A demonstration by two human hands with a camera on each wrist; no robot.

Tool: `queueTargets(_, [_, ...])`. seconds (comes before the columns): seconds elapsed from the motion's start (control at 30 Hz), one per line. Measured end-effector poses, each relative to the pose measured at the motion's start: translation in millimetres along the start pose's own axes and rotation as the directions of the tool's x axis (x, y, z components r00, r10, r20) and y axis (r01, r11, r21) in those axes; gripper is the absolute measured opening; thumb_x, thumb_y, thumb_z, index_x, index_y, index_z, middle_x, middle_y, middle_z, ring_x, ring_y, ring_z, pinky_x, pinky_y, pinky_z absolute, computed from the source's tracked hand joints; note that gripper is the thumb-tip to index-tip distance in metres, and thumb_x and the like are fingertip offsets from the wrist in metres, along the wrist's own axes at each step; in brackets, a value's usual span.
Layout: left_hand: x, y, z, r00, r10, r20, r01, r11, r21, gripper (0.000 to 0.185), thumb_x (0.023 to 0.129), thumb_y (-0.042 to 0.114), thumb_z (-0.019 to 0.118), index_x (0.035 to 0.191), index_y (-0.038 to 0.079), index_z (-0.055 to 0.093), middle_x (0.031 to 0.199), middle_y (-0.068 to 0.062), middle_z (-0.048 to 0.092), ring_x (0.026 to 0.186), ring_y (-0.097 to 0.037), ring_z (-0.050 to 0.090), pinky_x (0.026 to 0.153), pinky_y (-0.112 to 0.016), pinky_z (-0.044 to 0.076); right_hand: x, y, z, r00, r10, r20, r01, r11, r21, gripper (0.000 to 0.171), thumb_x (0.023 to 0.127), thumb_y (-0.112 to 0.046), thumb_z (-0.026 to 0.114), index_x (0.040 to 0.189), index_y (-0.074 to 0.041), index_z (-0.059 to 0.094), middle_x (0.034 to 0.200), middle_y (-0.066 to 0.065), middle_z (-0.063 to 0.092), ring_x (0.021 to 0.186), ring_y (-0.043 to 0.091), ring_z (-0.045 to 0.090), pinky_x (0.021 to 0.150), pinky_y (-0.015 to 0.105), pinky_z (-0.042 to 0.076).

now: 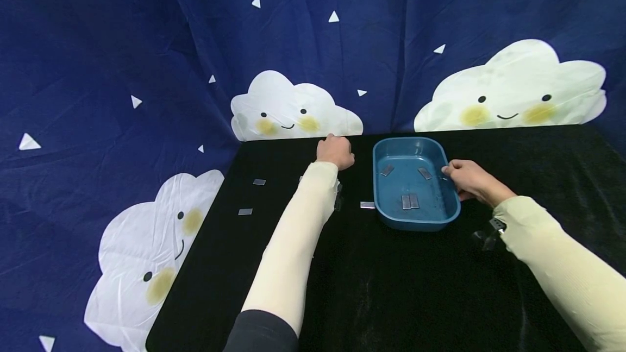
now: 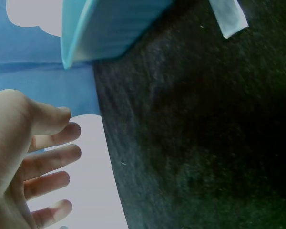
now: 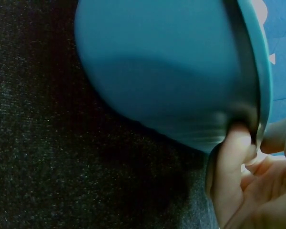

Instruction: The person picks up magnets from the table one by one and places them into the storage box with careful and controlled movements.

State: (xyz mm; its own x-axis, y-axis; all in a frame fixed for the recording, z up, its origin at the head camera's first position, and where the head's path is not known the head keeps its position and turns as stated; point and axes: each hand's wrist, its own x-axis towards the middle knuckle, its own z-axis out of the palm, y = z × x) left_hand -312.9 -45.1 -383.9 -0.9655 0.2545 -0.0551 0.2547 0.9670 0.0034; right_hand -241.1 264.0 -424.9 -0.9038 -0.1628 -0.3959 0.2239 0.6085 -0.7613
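Observation:
My right hand [image 1: 471, 179] grips the right rim of a blue plastic basin [image 1: 415, 222]. In the right wrist view, that hand [image 3: 252, 176] has its thumb and fingers on either side of the basin's [image 3: 157, 71] edge. Several small flat silver-grey rectangular pieces [image 1: 425, 173] lie inside the basin. My left hand [image 1: 336, 151] is left of the basin, over the table's far edge. Loosely bent fingers [image 2: 52, 160] hold nothing in the left wrist view. Another silver piece [image 1: 367, 205] lies against the basin's left side.
Two more silver pieces, one farther back [image 1: 259, 182] and one nearer [image 1: 245, 212], lie on the left of the black-covered table [image 1: 371, 287]. The left sleeve [image 1: 293, 243] partly covers another. A dark blue curtain [image 1: 313, 31] with smiling clouds hangs behind.

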Motion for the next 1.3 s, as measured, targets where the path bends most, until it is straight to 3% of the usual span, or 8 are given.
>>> queueTargets(0.5, [-7.5, -10.9, 20.1, 0.999, 0.05, 0.021, -0.049, 0.998, -0.026, 0.025, 0.096, 0.032, 0.06, 0.083, 0.017, 0.076, 0.097, 0.0, 0.071, 0.104, -0.022, 0.055, 0.089, -0.04, 0.049, 0, 0, 1, 1.0, 0.008, -0.007, -0.008, 1.0, 0.006, 0.03, 0.107, -0.029, 0.029, 0.096, -0.006, 0.044, 0.078, 0.001, 0.044, 0.071, 0.018, 0.058, 0.067, 0.032, 0.055])
queueTargets(0.8, [-10.0, -21.5, 35.4, 0.994, 0.101, 0.049, -0.099, 0.995, -0.033, 0.023, 0.096, 0.033, 0.062, 0.108, 0.018, 0.075, 0.112, 0.002, 0.069, 0.106, -0.019, 0.055, 0.092, -0.04, 0.049, 1, 1, 1, 1.0, 0.002, -0.008, -0.002, 1.0, 0.004, 0.03, 0.107, -0.03, 0.029, 0.096, -0.006, 0.043, 0.079, 0.001, 0.044, 0.072, 0.019, 0.059, 0.067, 0.032, 0.055])
queueTargets(1.3, [-23.9, -21.3, 45.4, 0.98, 0.2, 0.02, -0.199, 0.979, -0.052, 0.02, 0.095, 0.031, 0.065, 0.108, 0.018, 0.074, 0.109, 0.001, 0.067, 0.102, -0.016, 0.053, 0.089, -0.035, 0.049, 0, 0, 1, 1.0, 0.005, -0.005, -0.005, 1.0, 0.005, 0.029, 0.107, -0.03, 0.03, 0.096, -0.007, 0.043, 0.078, 0.001, 0.045, 0.072, 0.019, 0.059, 0.067, 0.032, 0.055])
